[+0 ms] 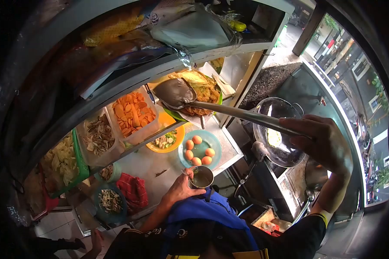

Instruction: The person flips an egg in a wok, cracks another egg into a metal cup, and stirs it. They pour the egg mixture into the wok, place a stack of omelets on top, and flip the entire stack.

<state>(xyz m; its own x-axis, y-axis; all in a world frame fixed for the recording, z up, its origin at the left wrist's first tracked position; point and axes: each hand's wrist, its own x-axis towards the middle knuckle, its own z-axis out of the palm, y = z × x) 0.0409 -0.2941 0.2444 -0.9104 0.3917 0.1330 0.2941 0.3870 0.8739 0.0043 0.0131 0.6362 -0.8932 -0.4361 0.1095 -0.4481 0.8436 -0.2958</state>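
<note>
At stall counter (160, 166): left hand (181, 187) grips metal cup (202, 177); right hand (324, 142) grips ladle (177, 93); street beyond.

Street food cart: steel worktop (160, 166), shelf (229, 47) overhead, tiled floor (60, 224) lower left, daylight street (354, 64) to the right.
</note>
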